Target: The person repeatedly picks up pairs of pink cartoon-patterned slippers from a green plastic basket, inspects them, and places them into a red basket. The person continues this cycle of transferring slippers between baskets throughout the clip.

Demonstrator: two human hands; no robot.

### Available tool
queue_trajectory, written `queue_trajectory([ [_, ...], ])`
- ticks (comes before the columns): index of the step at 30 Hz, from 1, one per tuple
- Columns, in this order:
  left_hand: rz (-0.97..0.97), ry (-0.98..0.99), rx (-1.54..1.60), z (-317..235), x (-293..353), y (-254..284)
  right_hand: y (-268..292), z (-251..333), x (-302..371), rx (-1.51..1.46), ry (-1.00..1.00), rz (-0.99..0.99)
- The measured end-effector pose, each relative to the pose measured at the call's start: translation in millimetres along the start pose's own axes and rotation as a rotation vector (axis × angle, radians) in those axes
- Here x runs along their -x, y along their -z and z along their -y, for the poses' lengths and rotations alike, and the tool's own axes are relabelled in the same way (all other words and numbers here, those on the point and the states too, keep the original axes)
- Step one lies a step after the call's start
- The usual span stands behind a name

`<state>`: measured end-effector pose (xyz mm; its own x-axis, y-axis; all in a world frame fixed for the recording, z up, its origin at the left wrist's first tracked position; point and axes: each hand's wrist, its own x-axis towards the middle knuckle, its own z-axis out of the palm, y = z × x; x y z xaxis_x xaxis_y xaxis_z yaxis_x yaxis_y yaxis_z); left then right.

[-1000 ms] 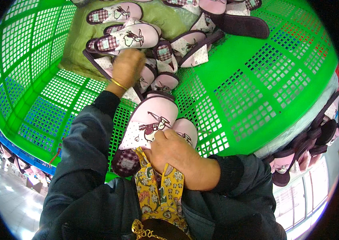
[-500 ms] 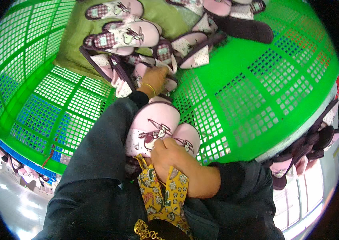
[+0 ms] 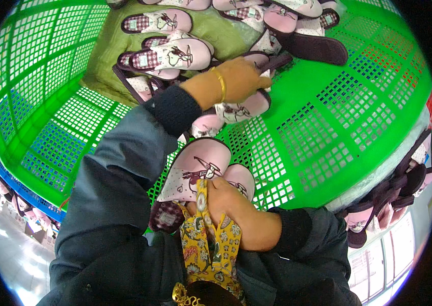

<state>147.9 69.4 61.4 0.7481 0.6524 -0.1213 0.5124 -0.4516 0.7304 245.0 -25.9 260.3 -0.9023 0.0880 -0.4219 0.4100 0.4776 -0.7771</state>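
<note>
My right hand (image 3: 221,201), low in the middle, is closed on a pair of pink slippers held side by side: a larger-looking slipper (image 3: 200,160) and, partly behind my knuckles, a second slipper (image 3: 241,178). Both carry a dark line drawing on the toe. Farther up, my left hand (image 3: 234,81), with a gold bangle, reaches into the green basket. Its fingers curl round a pink and white slipper (image 3: 246,108), whose toe sticks out below the hand; the exact grip is partly hidden. Another slipper (image 3: 257,58) lies against the fingers' far side.
The green mesh basket (image 3: 297,97) spreads around my arms. Several pink slippers with checked insoles, such as one slipper (image 3: 157,21), lie on olive sheeting (image 3: 106,64). A dark-soled slipper (image 3: 313,49) lies farther right. Yellow floral strips (image 3: 213,239) hang beside my right wrist.
My left hand has moved right and slightly up, and a slipper now shows turned under it. My right hand keeps its pair in nearly the same place; a checked insole there is more visible.
</note>
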Motion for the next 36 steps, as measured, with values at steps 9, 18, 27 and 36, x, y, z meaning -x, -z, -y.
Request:
queue_trajectory([
  [9, 0.048, 0.209, 0.282, 35.5, 12.4, -47.0, -8.3, 3.7, -4.3, -0.032, 0.007, 0.046],
  [18, -0.510, 1.016, 0.589, -1.2, 102.4, -104.8, 5.4, 10.2, -2.6, -0.103, -0.048, 0.069],
  [27, -0.833, 1.188, 0.706, -16.3, 75.3, -120.5, 8.1, 3.2, -6.0, -0.145, -0.007, 0.117],
  [36, -0.950, 1.380, 0.499, 13.2, 129.7, -75.4, -2.3, -1.3, -6.9, -0.043, 0.003, -0.072],
])
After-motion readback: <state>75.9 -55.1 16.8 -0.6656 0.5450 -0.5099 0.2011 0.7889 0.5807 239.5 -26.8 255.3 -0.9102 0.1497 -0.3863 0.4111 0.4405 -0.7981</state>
